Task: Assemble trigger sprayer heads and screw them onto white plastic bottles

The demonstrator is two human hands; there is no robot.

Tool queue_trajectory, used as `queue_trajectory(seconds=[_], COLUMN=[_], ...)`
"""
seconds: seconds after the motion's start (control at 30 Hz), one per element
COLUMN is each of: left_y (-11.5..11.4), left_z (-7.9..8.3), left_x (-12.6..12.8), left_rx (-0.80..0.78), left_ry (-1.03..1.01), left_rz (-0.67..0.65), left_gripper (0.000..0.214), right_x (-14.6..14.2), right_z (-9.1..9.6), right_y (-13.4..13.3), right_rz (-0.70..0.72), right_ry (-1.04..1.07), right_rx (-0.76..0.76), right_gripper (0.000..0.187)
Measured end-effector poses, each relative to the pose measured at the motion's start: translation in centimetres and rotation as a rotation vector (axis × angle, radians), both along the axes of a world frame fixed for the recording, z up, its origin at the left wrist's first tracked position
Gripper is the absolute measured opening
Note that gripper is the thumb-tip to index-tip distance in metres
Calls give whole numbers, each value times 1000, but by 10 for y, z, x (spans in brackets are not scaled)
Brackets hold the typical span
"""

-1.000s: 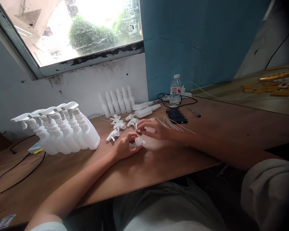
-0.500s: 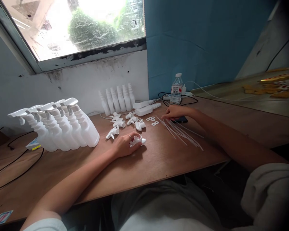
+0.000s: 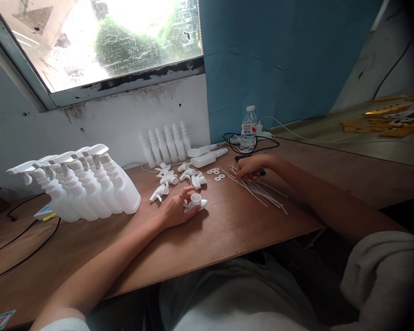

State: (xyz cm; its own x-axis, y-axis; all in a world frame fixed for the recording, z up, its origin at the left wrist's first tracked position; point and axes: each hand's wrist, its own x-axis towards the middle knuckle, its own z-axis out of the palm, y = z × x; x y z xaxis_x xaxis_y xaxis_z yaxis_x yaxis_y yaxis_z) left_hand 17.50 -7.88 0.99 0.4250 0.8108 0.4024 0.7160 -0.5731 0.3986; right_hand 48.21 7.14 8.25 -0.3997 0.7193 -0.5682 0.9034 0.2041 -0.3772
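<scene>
Holding a white spray head [image 3: 196, 200] collar-up in the left hand [image 3: 175, 209], with the right hand [image 3: 251, 167] at thin white tubes [image 3: 266, 196].
Probably light, stiff, slick plastic, best held below the collar; as for the tubes, likely springy, best pinched near one end. Curls left fingers part-open around the head, low at the brown table [image 3: 227, 230]; bends right fingers down from an outstretched arm over the tubes' far ends; cannot tell if gripping any.

A thin ring [image 3: 181, 196] circles one finger of the left hand [image 3: 175, 209]; farther back from the hands, loose greyish sleeves [image 3: 374, 271] leave the forearms [image 3: 119, 255] bare.
</scene>
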Motion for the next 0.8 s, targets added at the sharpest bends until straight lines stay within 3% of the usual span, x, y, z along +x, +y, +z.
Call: queue_trajectory(seconds=[0.1, 0.17, 0.3, 0.4, 0.6, 0.67, 0.8], left_y=[-1, -2, -4, -6, -8, -8, -9], left_z=[2, 4, 6, 9, 11, 10, 11], left_x=[1, 3, 7, 8, 11, 11, 12], left_rx=[-44, -82, -140, -139, -132, -132, -134], left_ry=[-24, -73, -150, -125, -110, -111, -117], left_rz=[0, -13, -46, -49, -69, -67, -91], left_gripper=[42, 39, 37, 34, 29, 30, 24], right_x=[0, -5, -23, -36, -44, -49, -67], right_z=[8, 12, 13, 6, -12, -16, -21], right_y=[-7, -14, -32, -42, -44, -46, -63], right_rz=[-84, -114, -28, 107, 444, 464, 389], right_ry=[191, 448, 861, 846, 555, 628, 1062], right_rx=[135, 238, 401, 388, 192, 198, 219], right_gripper=[31, 31, 29, 30, 29, 32, 35])
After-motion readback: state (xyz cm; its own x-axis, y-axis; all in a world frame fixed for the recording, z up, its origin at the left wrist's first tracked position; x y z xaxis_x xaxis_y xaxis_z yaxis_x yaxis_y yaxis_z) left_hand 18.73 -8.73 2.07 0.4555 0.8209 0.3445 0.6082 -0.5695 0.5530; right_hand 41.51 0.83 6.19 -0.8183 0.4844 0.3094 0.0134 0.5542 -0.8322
